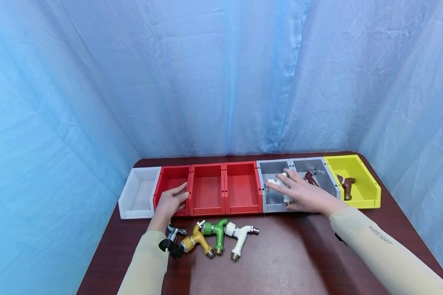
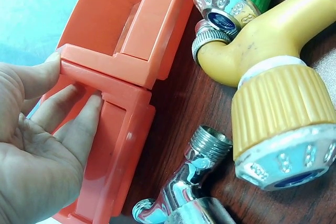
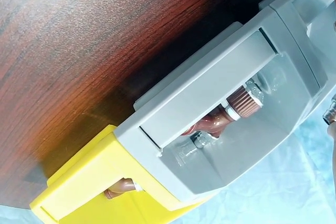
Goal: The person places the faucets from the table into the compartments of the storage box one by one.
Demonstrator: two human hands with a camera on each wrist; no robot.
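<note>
My left hand (image 1: 171,203) pinches the divider between the first two red bins, its thumb on the wall top and fingers inside the left red bin (image 2: 113,145). At the left grey bin (image 1: 275,209), my right hand (image 1: 302,192) holds a white tap (image 1: 273,182), its fingers spread over it and hiding much of the body. On the table in front lie a chrome tap (image 2: 184,182), a yellow tap (image 1: 198,238), a green tap (image 1: 219,231) and another white tap (image 1: 240,237), side by side.
A white bin (image 1: 137,214) stands at the row's left end. The right grey bin (image 3: 210,87) contains a brown tap (image 3: 215,121). At the right end, a yellow bin (image 1: 365,203) contains another brown tap (image 1: 348,186). Blue curtains (image 1: 206,82) hang around the table.
</note>
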